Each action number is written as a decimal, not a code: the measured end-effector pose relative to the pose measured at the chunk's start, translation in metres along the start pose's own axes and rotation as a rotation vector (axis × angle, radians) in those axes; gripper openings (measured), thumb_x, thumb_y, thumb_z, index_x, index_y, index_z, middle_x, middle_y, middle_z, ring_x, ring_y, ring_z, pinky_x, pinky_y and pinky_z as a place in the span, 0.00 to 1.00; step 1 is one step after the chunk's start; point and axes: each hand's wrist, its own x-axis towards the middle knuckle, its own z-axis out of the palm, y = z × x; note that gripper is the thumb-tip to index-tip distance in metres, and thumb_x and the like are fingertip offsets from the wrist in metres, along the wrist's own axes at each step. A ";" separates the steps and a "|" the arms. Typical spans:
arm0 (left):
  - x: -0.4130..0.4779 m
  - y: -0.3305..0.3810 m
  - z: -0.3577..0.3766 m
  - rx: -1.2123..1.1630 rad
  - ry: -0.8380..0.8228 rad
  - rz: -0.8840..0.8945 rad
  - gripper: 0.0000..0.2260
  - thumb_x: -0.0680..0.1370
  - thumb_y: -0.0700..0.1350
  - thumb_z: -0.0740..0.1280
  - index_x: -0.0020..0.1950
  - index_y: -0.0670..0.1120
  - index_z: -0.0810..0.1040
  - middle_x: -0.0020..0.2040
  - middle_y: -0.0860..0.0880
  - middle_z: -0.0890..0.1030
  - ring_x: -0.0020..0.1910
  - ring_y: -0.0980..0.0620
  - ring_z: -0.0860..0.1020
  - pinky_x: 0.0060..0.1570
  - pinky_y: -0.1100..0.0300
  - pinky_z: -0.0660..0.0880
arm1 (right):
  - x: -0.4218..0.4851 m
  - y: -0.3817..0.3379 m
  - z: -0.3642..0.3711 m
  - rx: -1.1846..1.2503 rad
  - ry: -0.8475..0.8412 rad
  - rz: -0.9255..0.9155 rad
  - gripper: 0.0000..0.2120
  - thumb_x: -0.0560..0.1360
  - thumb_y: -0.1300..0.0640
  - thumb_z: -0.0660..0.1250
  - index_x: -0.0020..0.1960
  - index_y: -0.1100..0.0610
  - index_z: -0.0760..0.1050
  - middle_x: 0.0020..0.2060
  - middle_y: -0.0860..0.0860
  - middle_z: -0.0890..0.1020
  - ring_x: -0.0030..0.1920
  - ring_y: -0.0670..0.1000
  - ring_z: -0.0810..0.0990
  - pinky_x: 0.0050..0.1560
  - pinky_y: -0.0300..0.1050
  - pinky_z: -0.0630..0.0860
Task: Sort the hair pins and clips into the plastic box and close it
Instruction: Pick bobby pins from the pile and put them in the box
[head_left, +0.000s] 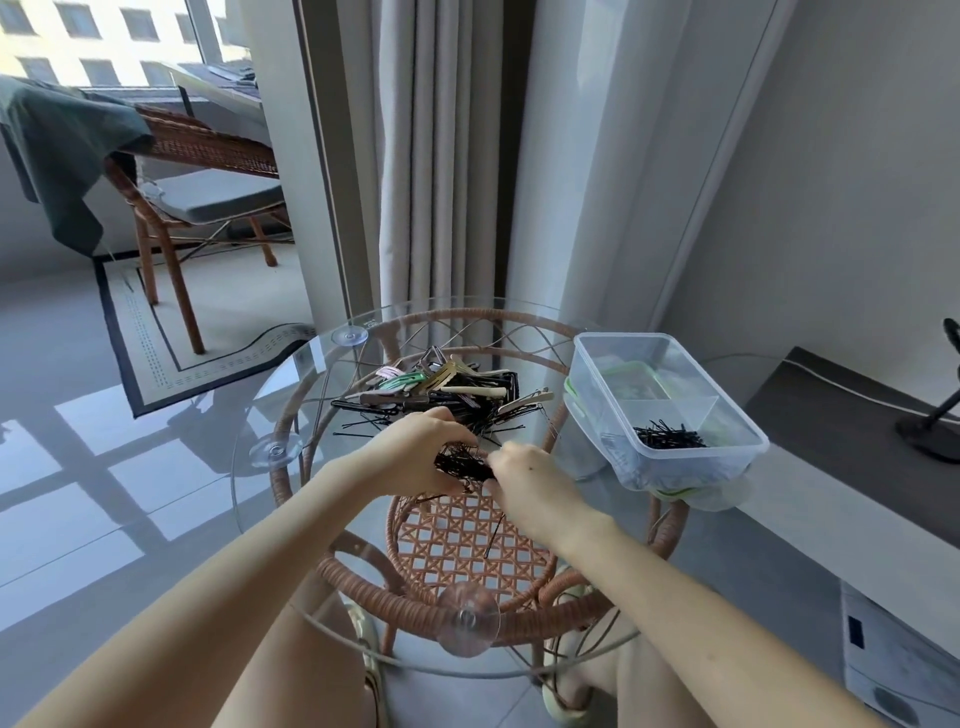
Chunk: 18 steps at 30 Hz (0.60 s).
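Observation:
A mixed pile of hair clips and black pins (441, 392) lies on the round glass table (291, 525). My left hand (423, 449) and my right hand (524, 475) meet just in front of the pile, both closed on one bunch of black hair pins (464, 464) held between them. A single pin (493, 538) lies loose below my right hand. The clear plastic box (670, 400) stands open at the table's right edge, with a small heap of black pins (670, 435) in its near compartment. A green-edged lid (571, 395) appears to lie under the box.
The glass top rests on a rattan frame (467, 618) with suction cups. A wicker chair (202, 171) with a green cloth stands at the back left on a rug. Curtains hang behind the table. A dark low bench (852, 431) with a lamp base is on the right.

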 end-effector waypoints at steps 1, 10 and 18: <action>0.000 -0.002 -0.001 0.005 -0.006 -0.006 0.29 0.69 0.50 0.74 0.68 0.51 0.71 0.62 0.48 0.73 0.59 0.47 0.75 0.59 0.53 0.72 | 0.000 0.001 -0.001 0.006 0.007 -0.010 0.08 0.77 0.66 0.58 0.49 0.63 0.76 0.47 0.58 0.78 0.51 0.58 0.76 0.48 0.50 0.74; -0.003 -0.006 0.007 0.051 0.080 -0.100 0.33 0.68 0.59 0.71 0.71 0.53 0.66 0.62 0.47 0.70 0.62 0.46 0.66 0.61 0.55 0.66 | 0.004 0.021 -0.032 0.075 0.000 -0.021 0.10 0.77 0.57 0.62 0.50 0.61 0.80 0.48 0.56 0.81 0.52 0.57 0.77 0.62 0.59 0.69; -0.002 0.001 0.006 -0.007 0.017 -0.083 0.35 0.68 0.59 0.71 0.71 0.53 0.64 0.67 0.48 0.69 0.66 0.48 0.66 0.65 0.56 0.63 | -0.002 0.026 -0.096 0.176 0.015 -0.068 0.09 0.76 0.60 0.64 0.48 0.63 0.81 0.44 0.57 0.83 0.47 0.55 0.78 0.52 0.51 0.74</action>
